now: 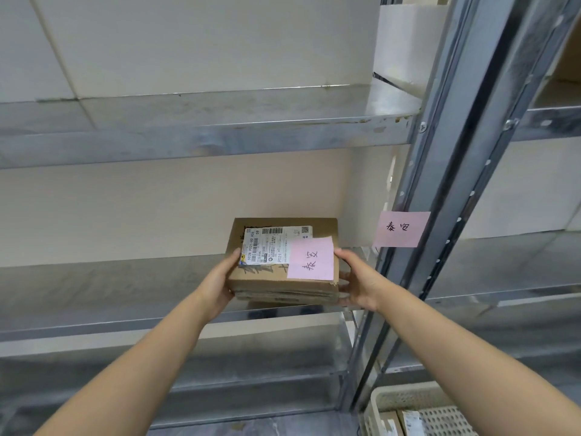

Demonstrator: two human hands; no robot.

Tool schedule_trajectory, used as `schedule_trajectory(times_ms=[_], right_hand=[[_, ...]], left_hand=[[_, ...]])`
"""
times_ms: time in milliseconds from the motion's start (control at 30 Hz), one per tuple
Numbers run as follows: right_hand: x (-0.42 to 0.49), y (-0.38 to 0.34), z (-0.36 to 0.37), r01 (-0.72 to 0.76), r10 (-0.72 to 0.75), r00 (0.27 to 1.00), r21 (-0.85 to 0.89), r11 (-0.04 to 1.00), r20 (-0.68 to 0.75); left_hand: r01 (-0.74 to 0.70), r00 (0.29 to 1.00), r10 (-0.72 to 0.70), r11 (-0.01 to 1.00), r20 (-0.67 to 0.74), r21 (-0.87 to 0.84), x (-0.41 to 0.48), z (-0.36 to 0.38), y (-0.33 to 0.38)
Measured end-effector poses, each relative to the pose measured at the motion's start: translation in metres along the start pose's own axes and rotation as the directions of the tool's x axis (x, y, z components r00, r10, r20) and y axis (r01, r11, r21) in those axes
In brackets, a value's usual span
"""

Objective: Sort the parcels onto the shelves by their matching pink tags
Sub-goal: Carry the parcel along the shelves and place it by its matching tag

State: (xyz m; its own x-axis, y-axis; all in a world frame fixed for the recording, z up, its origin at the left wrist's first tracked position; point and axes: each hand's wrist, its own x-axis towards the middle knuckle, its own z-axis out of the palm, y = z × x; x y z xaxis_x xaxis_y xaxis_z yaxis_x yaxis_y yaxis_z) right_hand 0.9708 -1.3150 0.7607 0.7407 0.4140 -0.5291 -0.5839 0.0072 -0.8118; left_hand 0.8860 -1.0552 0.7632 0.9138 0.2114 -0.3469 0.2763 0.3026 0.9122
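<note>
A flat brown cardboard parcel [270, 278] with a white shipping label and a pink tag [311, 259] on top is held at the front edge of the middle metal shelf [110, 297]. My left hand [221, 278] grips its left side and my right hand [356, 278] grips its right side. A second pink tag [401, 229] with the same handwritten characters is stuck on the shelf's upright post, just right of the parcel.
A steel upright [440, 184] divides this rack from another rack on the right. An upper shelf [188, 133] carries a white box [405, 42] at its right end. A beige perforated basket [418, 410] with small parcels sits at the lower right.
</note>
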Motion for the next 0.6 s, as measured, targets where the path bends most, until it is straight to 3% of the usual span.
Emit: schedule_trajectory(times_ms=[233,467,600], right_hand=[[0.011,-0.003,0.010,0.140,-0.128,0.989,0.175,0.975,-0.081],[0.018,-0.002,0.011,0.153,-0.096,0.963,0.218,0.964,-0.252],[0.022,0.002,0.008,0.152,-0.091,0.962,0.229,0.961,-0.256]], left_hand=[[0.025,0.999,-0.028,0.992,-0.022,-0.127,0.015,0.014,-0.013],[0.055,0.998,-0.059,0.987,-0.017,-0.151,0.028,0.027,-0.024],[0.073,0.996,-0.081,0.979,-0.034,-0.188,0.031,0.027,-0.027]])
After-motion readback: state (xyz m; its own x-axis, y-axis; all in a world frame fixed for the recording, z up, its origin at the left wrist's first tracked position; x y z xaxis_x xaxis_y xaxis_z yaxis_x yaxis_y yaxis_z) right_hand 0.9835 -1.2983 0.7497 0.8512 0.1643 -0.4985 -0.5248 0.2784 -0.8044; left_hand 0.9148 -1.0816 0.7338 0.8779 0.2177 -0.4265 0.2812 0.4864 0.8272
